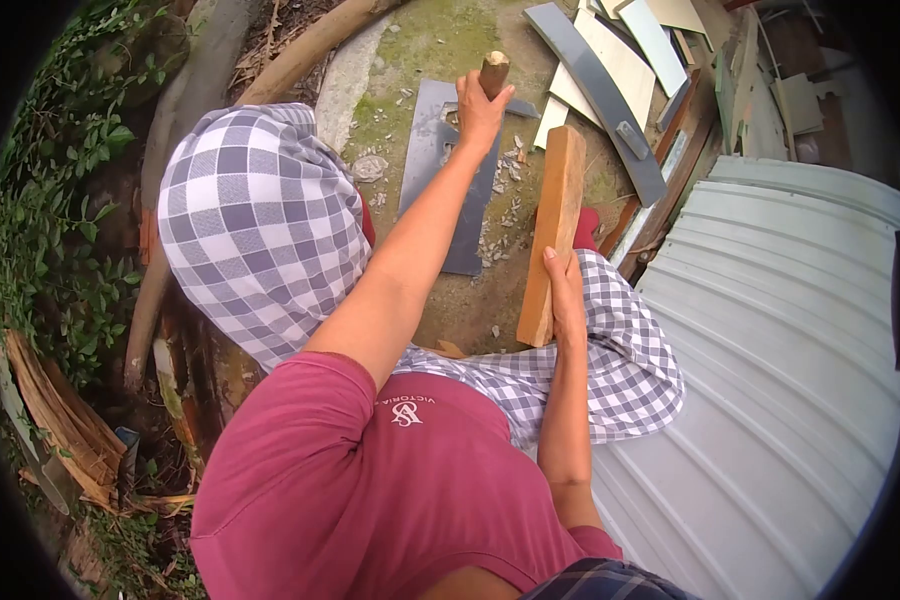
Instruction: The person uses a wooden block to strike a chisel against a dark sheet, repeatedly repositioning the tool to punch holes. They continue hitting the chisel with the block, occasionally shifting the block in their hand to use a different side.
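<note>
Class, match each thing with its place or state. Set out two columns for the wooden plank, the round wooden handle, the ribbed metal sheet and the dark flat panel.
Things:
1. wooden plank
2. round wooden handle
3. ribbed metal sheet
4. dark flat panel

Places or states:
A. lies on the ground among chips
B. gripped in the left hand
C. held upright by the right hand
D. pale grey, on the person's right

Pairs: 1-C, 2-B, 3-D, 4-A
</note>
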Tool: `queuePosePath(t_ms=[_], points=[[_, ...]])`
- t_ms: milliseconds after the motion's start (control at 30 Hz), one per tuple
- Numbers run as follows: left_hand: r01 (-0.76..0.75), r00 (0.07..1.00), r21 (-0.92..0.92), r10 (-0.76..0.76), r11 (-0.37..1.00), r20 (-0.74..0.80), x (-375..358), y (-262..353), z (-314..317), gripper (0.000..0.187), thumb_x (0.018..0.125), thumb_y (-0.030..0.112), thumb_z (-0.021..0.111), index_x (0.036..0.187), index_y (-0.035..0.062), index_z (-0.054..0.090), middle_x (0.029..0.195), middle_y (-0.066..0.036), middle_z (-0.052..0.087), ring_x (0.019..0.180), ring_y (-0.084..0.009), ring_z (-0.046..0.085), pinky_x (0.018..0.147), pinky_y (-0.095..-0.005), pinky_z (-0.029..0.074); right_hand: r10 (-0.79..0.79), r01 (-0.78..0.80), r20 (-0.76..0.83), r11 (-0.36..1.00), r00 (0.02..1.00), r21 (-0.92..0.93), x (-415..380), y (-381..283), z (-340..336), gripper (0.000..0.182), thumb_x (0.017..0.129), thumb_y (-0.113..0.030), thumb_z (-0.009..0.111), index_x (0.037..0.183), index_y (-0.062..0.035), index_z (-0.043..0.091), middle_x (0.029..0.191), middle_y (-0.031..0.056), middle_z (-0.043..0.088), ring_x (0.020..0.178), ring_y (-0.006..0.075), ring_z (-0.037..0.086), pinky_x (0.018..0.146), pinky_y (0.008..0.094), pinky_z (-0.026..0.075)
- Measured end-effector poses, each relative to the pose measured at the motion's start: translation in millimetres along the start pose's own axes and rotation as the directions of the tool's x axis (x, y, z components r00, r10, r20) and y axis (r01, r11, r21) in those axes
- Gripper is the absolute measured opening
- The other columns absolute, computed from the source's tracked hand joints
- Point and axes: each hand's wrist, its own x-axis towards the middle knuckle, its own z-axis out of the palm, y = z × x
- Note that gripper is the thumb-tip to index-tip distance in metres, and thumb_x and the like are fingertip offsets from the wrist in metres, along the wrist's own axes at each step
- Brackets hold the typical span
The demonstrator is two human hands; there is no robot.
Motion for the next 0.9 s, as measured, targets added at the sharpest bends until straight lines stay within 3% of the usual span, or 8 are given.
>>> queuePosePath(t_ms=[200, 333, 500, 533, 567, 667, 767, 900], points=[[0.064, 0.995, -0.136, -0.053, 0.989, 0.081, -7, 14, 22, 0.042, 0.08, 0.022, 0.069, 0.105, -0.0002, 0.045, 0.099, -0.023, 0.056, 0.093, -0.0399, 0.056, 0.079, -0.0439, 0.044, -0.399, 0.329, -0.126, 0.867, 0.908, -0.375, -11, -124, -13, 0.068, 0.082, -0.03, 0.061, 0.135, 0.0014, 0.034, 0.121, 0.0184, 0.051, 0.112, 0.0268, 0.049, 0.096, 0.0361, 0.037], [0.072, 0.997, -0.128, -0.069, 0.989, 0.031, -9, 16, 22, 0.041, 0.081, 0.021, 0.067, 0.107, -0.0005, 0.044, 0.1, -0.024, 0.056, 0.095, -0.0404, 0.056, 0.08, -0.0444, 0.044, -0.678, 0.627, -0.245, 0.735, 0.693, -0.259, -11, -186, -9, 0.067, 0.083, -0.043, 0.057, 0.131, -0.001, 0.035, 0.116, 0.0148, 0.049, 0.104, 0.0227, 0.051, 0.087, 0.035, 0.043], [0.066, 0.998, -0.148, -0.063, 0.987, 0.022, -12, 24, 18, 0.035, 0.079, 0.009, 0.065, 0.104, -0.0001, 0.042, 0.098, -0.021, 0.052, 0.096, -0.0386, 0.051, 0.082, -0.0433, 0.041, -0.648, 0.554, -0.148, 0.73, 0.747, -0.401, 30, -166, 22, 0.06, 0.087, -0.038, 0.055, 0.129, 0.0013, 0.038, 0.108, 0.0155, 0.054, 0.098, 0.0213, 0.054, 0.085, 0.0335, 0.043], [0.055, 0.998, -0.14, -0.051, 0.989, 0.035, -14, 22, 19, 0.036, 0.079, 0.009, 0.065, 0.104, -0.0002, 0.042, 0.098, -0.021, 0.051, 0.096, -0.039, 0.051, 0.081, -0.0434, 0.041, -0.528, 0.444, -0.077, 0.776, 0.846, -0.447, 38, -152, 35, 0.071, 0.082, -0.039, 0.062, 0.133, 0.0025, 0.036, 0.113, 0.0189, 0.055, 0.102, 0.0288, 0.054, 0.09, 0.036, 0.041], [0.044, 0.998, -0.132, -0.038, 0.99, 0.05, -17, 22, 20, 0.036, 0.078, 0.008, 0.066, 0.104, -0.0003, 0.042, 0.098, -0.022, 0.051, 0.096, -0.0394, 0.051, 0.081, -0.0434, 0.041, -0.276, 0.283, 0.094, 0.803, 0.957, -0.524, 43, -141, 40, 0.069, 0.082, -0.042, 0.06, 0.131, 0.002, 0.037, 0.108, 0.0181, 0.057, 0.098, 0.0269, 0.057, 0.087, 0.0345, 0.043], [0.043, 0.999, -0.17, -0.039, 0.985, 0.027, -15, 23, 19, 0.037, 0.077, 0.006, 0.067, 0.104, -0.0001, 0.043, 0.098, -0.022, 0.052, 0.095, -0.0404, 0.051, 0.079, -0.0446, 0.041, -0.122, 0.171, 0.161, 0.927, 0.979, -0.333, 39, -138, 40, 0.066, 0.083, -0.043, 0.059, 0.127, 0.0012, 0.04, 0.103, 0.0173, 0.058, 0.094, 0.0243, 0.058, 0.082, 0.0325, 0.045], [-0.015, 1.0, -0.089, 0.017, 0.996, 0.012, -21, 15, 16, 0.039, 0.076, 0.006, 0.068, 0.105, 0.0006, 0.042, 0.099, -0.022, 0.052, 0.093, -0.0406, 0.052, 0.077, -0.0454, 0.042, -0.08, 0.108, 0.146, 0.974, 0.986, -0.198, 22, -141, 36, 0.062, 0.084, -0.043, 0.057, 0.125, 0.0008, 0.042, 0.101, 0.0154, 0.058, 0.089, 0.0213, 0.059, 0.079, 0.0311, 0.046], [-0.043, 0.998, -0.08, 0.046, 0.996, 0.042, -25, 13, 22, 0.04, 0.076, 0.006, 0.068, 0.106, 0.0018, 0.042, 0.101, -0.021, 0.052, 0.096, -0.0404, 0.051, 0.079, -0.0456, 0.042, -0.22, 0.225, 0.049, 0.949, 0.974, -0.221, 21, -125, 20, 0.058, 0.087, -0.042, 0.055, 0.124, 0.001, 0.043, 0.1, 0.0116, 0.055, 0.089, 0.0168, 0.056, 0.074, 0.0293, 0.046]])
